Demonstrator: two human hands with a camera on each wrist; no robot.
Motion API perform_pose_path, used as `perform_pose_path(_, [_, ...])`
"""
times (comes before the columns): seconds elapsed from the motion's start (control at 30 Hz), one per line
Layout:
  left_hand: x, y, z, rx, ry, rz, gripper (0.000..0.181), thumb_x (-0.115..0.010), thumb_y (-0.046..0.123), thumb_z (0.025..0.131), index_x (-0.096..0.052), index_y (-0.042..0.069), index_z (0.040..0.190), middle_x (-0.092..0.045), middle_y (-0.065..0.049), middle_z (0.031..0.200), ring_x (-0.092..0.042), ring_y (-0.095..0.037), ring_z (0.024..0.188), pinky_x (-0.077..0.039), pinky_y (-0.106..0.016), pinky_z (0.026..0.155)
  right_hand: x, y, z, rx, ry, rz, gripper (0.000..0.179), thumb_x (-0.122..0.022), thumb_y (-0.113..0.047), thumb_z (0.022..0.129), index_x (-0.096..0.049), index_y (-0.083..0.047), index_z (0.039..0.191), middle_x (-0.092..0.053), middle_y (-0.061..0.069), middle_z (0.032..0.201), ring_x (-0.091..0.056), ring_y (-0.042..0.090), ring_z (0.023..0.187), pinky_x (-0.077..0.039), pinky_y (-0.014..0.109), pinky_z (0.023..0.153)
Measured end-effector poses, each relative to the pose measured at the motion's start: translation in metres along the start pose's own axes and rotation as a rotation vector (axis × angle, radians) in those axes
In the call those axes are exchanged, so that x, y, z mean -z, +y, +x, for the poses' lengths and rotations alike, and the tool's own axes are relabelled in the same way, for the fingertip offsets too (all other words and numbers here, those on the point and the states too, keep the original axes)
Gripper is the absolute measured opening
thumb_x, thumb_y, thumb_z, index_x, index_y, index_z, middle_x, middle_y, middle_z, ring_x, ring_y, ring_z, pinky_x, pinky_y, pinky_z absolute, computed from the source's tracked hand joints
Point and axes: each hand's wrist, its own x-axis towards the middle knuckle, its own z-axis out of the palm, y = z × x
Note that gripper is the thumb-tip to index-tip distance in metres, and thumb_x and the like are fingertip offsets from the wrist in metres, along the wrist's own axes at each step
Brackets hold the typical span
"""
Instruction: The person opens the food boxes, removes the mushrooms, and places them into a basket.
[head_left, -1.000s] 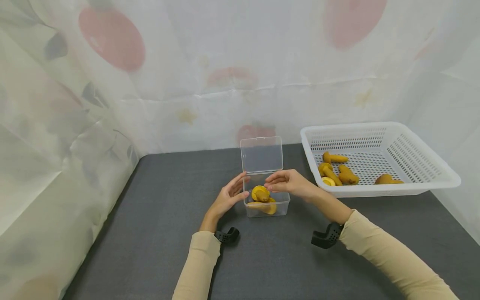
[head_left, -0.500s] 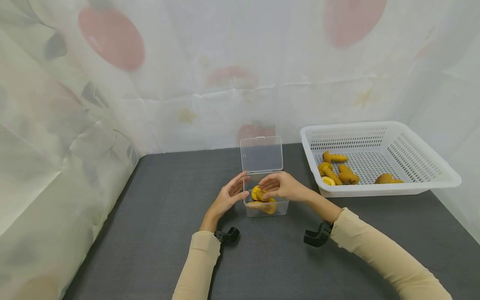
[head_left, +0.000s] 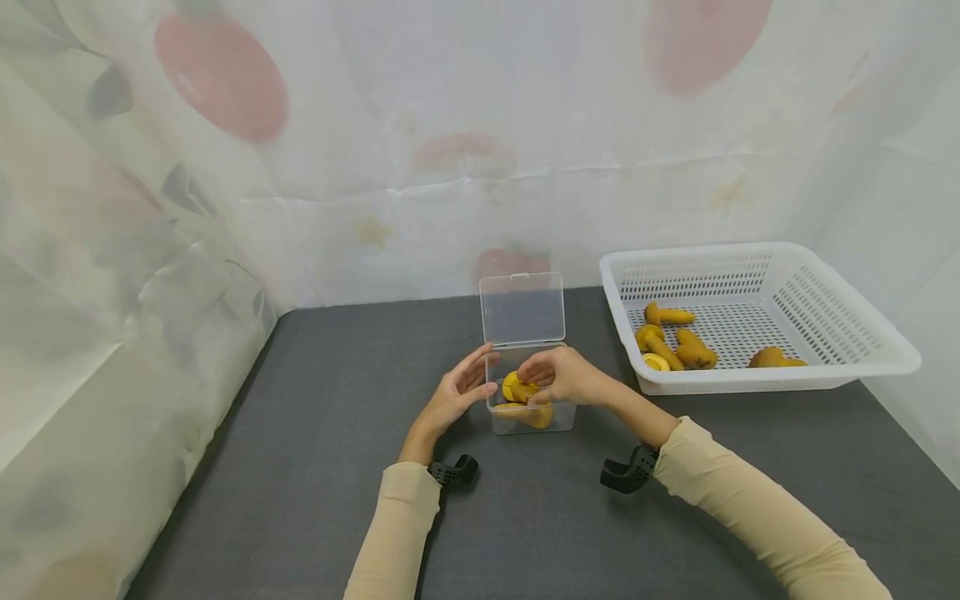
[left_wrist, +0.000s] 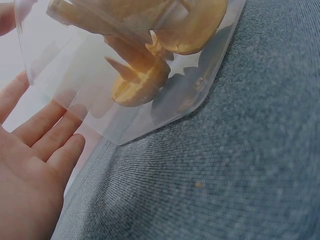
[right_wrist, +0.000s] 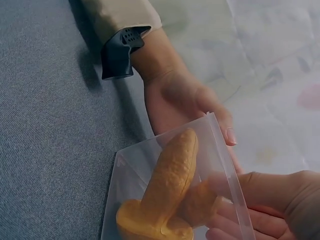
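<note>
A clear plastic box (head_left: 504, 425) stands on the dark table with its lid (head_left: 522, 308) raised at the back. Inside lie yellow-brown mushrooms, one (head_left: 513, 386) on top and others below; a thick-stemmed mushroom (right_wrist: 170, 175) shows through the wall in the right wrist view. My left hand (head_left: 457, 392) rests along the box's left side, its nearly straight fingers (left_wrist: 47, 122) touching the wall. My right hand (head_left: 566, 377) reaches over the right rim, thumb and bent fingers pinching the upper mushroom. Its fingertips are partly hidden behind the hand and plastic.
A white perforated basket (head_left: 847, 304) sits at the back right, holding several mushrooms (head_left: 693, 352) mostly at its left end. Patterned sheeting (head_left: 420, 100) hangs behind the table (head_left: 360, 400) and at the left side.
My right hand has moved left and slightly down into the box, its thumb and fingers coming around the upper mushroom. The left hand and box have stayed in place.
</note>
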Motion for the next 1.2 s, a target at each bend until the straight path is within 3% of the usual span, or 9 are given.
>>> perform_pose_path(0.27, [0.000, 0.001, 0.000, -0.007, -0.003, -0.005, 0.068, -0.063, 0.020, 0.094, -0.029, 0.020, 0.153, -0.037, -0.017, 0.155, -0.030, -0.032, 0.148, -0.020, -0.048, 0.124, -0.002, 0.000, 0.000, 0.035, 0.037, -0.076, 0.029, -0.071, -0.005, 0.085, -0.066, 0.007, 0.111, -0.070, 0.023, 0.111, -0.070, 0.034, 0.103, -0.060, 0.034, 0.086])
perform_pose_path(0.43, [0.000, 0.000, 0.000, -0.003, -0.011, -0.013, 0.068, -0.062, 0.020, 0.095, -0.028, 0.021, 0.153, -0.036, -0.016, 0.155, -0.029, -0.032, 0.148, -0.020, -0.048, 0.125, -0.006, 0.001, -0.002, 0.083, 0.151, -0.158, 0.021, -0.065, -0.005, 0.089, -0.069, 0.006, 0.107, -0.073, 0.021, 0.105, -0.072, 0.030, 0.094, -0.061, 0.032, 0.079])
perform_pose_path(0.7, [0.001, -0.001, 0.000, -0.006, -0.011, -0.008, 0.067, -0.060, 0.016, 0.096, -0.027, 0.020, 0.154, -0.036, -0.017, 0.155, -0.030, -0.033, 0.148, -0.020, -0.050, 0.124, -0.012, 0.006, -0.002, 0.120, 0.287, -0.176, 0.017, -0.062, -0.001, 0.091, -0.070, 0.004, 0.105, -0.074, 0.019, 0.100, -0.073, 0.028, 0.087, -0.062, 0.030, 0.074])
perform_pose_path(0.97, [0.000, 0.000, 0.000, -0.006, -0.008, -0.007, 0.067, -0.059, 0.013, 0.096, -0.027, 0.019, 0.154, -0.035, -0.019, 0.155, -0.030, -0.034, 0.148, -0.019, -0.051, 0.124, -0.014, 0.005, -0.001, 0.084, 0.319, -0.192, 0.019, -0.059, 0.002, 0.089, -0.072, 0.002, 0.102, -0.075, 0.017, 0.098, -0.072, 0.025, 0.080, -0.061, 0.029, 0.070])
perform_pose_path(1.2, [0.000, 0.000, 0.000, -0.009, -0.008, -0.008, 0.066, -0.059, 0.014, 0.096, -0.027, 0.020, 0.153, -0.035, -0.018, 0.155, -0.030, -0.034, 0.148, -0.020, -0.051, 0.124, -0.015, 0.004, -0.001, 0.061, 0.317, -0.172, 0.018, -0.067, 0.003, 0.084, -0.072, 0.002, 0.101, -0.075, 0.018, 0.098, -0.073, 0.028, 0.085, -0.062, 0.032, 0.075])
